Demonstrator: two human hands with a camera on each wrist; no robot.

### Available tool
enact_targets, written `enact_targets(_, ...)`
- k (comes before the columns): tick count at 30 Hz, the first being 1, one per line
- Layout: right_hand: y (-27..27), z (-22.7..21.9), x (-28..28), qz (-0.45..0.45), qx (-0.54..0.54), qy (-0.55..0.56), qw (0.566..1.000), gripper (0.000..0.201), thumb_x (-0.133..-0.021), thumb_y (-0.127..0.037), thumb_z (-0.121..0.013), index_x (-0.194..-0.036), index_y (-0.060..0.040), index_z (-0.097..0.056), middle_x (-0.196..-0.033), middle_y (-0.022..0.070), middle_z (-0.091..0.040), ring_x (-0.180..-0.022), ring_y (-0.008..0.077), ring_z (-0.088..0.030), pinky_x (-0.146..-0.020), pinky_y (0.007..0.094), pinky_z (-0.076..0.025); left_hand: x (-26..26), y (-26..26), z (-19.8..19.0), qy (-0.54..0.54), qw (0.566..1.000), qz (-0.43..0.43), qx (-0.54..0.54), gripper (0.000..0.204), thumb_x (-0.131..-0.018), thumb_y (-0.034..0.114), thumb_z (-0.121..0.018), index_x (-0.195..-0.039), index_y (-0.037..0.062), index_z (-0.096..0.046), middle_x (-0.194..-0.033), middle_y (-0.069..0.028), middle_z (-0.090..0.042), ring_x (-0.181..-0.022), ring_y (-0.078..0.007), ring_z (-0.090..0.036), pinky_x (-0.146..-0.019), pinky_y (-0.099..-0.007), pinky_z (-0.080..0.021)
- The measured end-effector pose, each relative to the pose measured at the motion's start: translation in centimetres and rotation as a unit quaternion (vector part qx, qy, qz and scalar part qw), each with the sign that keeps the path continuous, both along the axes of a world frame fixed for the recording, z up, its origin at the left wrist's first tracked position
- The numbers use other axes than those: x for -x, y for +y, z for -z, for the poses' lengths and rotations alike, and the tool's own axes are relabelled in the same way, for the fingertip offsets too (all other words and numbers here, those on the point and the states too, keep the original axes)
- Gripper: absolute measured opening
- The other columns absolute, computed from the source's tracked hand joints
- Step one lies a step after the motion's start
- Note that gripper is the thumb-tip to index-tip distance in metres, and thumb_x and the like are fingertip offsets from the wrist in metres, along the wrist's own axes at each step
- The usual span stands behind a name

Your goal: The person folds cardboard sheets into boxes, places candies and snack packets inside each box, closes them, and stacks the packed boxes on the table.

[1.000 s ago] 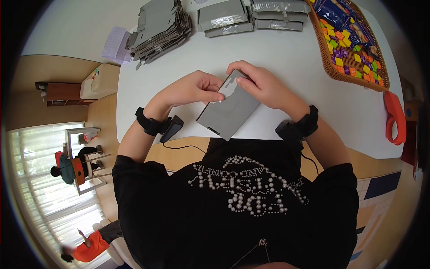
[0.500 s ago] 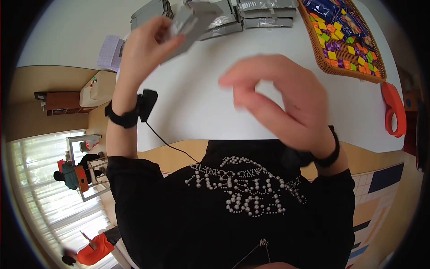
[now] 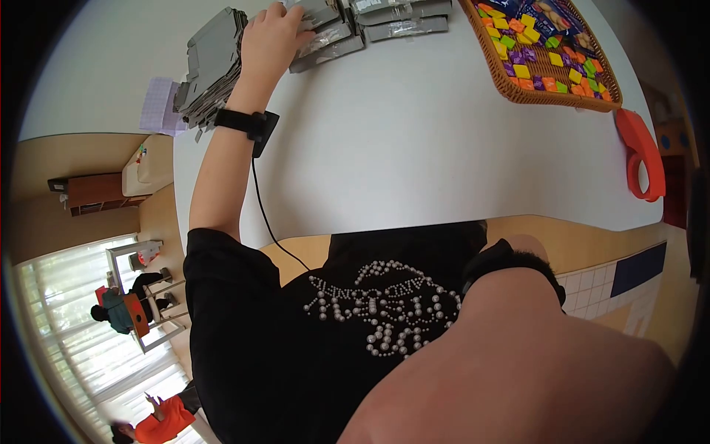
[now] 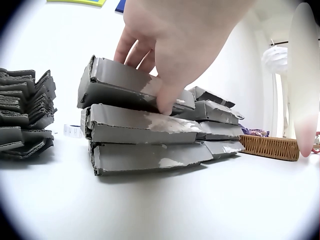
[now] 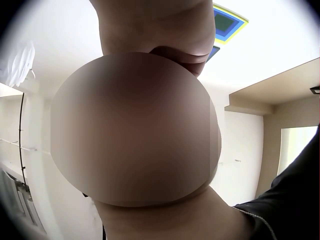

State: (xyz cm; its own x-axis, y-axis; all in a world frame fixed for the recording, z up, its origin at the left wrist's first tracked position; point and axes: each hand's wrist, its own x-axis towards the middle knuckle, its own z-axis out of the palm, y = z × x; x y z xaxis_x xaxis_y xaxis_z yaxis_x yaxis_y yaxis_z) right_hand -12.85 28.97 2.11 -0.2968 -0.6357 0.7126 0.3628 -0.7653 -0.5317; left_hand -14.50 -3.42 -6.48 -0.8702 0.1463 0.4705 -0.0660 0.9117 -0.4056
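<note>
At the back left of the table my left hand (image 3: 268,46) holds a flat grey cardboard box (image 4: 117,75) on top of a short stack of similar boxes (image 4: 140,156). In the left wrist view the thumb lies against the box's front edge, while the other fingers reach over its top. A dark gap shows beneath this box, above the one below. My right hand (image 3: 510,370) is raised close to the head camera, its back filling the lower right. Its fingers are hidden in the head view and only a skin fold shows in the right wrist view.
Left of the stack lies a pile of flat grey cardboard (image 3: 214,55) with lilac paper (image 3: 159,107) beside it. Another box stack (image 3: 407,31) stands to its right. A wicker basket (image 3: 510,92) of wrapped sweets and a red tape dispenser (image 3: 637,144) sit at the right.
The left hand has carried the grey box from in front of the body to the stack at the back left. The right hand let go of the box and rose towards the head.
</note>
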Motion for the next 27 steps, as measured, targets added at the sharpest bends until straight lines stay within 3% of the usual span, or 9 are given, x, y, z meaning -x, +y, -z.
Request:
enact_targets(4,-0.2,-0.1,0.4,0.022,-0.024,0.018,0.999,0.030,-0.080,-0.006,-0.054,-0.052,-0.0038,-0.041,-0.055,0.0084,-0.047,-0.046,0.0180,-0.045,-0.040,0.0273,-0.034,-0.3,-0.8,0.9,-0.008,1.000,-0.022,-0.013,0.036,-0.073,0.032,-0.067,-0.099,0.0099,-0.057,-0.079,-0.0076,-0.056,-0.075,-0.0279,-0.057,-0.065,-0.0367,-0.045)
enact_targets(16,0.8,-0.4,0.1,0.096,-0.126,0.065,0.985,0.029,-0.081,-0.008,-0.053,-0.055,-0.0044,-0.041,-0.055,0.0073,-0.045,-0.046,0.0171,-0.044,-0.041,0.0265,-0.033,-1.0,-0.2,0.9,0.038,0.998,0.033,-0.047,0.035,-0.073,0.029,-0.068,-0.100,0.0097,-0.058,-0.078,-0.0072,-0.057,-0.075,-0.0268,-0.057,-0.067,-0.0357,-0.046)
enact_targets(20,1.1,-0.2,0.1,0.113,-0.163,0.079,0.977,0.029,-0.082,-0.009,-0.052,-0.055,-0.0046,-0.041,-0.055,0.0070,-0.045,-0.046,0.0167,-0.044,-0.041,0.0262,-0.033,-2.3,1.0,-0.3,0.000,0.995,-0.031,-0.096,0.033,-0.074,0.028,-0.068,-0.100,0.0093,-0.058,-0.079,-0.0083,-0.058,-0.076,-0.0269,-0.057,-0.068,-0.0353,-0.045)
enact_targets(22,1.3,-0.4,0.4,0.128,-0.175,0.094,0.972,0.029,-0.082,-0.009,-0.052,-0.056,-0.0047,-0.042,-0.055,0.0068,-0.045,-0.046,0.0166,-0.044,-0.041,0.0260,-0.033,-3.3,0.2,-0.9,0.037,0.988,0.011,-0.150,0.030,-0.076,0.025,-0.067,-0.100,0.0088,-0.057,-0.081,-0.0098,-0.060,-0.075,-0.0257,-0.059,-0.065,-0.0343,-0.045)
enact_targets(25,1.2,-0.6,0.8,0.138,-0.189,0.113,0.965,0.029,-0.083,-0.010,-0.052,-0.056,-0.0049,-0.042,-0.056,0.0065,-0.044,-0.047,0.0164,-0.043,-0.041,0.0258,-0.033,-5.9,-3.2,-1.9,0.055,0.980,-0.023,-0.192,0.026,-0.078,0.024,-0.065,-0.096,0.0066,-0.060,-0.083,-0.0090,-0.061,-0.077,-0.0276,-0.059,-0.067,-0.0375,-0.046)
enact_targets(27,1.0,-0.6,1.0,0.140,-0.199,0.120,0.963,0.029,-0.083,-0.010,-0.052,-0.057,-0.0050,-0.042,-0.056,0.0063,-0.044,-0.047,0.0162,-0.043,-0.041,0.0256,-0.033,-7.9,-5.7,-2.0,0.095,0.980,-0.035,-0.173,0.026,-0.081,0.026,-0.062,-0.098,0.0070,-0.060,-0.094,-0.0107,-0.062,-0.083,-0.0293,-0.059,-0.070,-0.0369,-0.047)
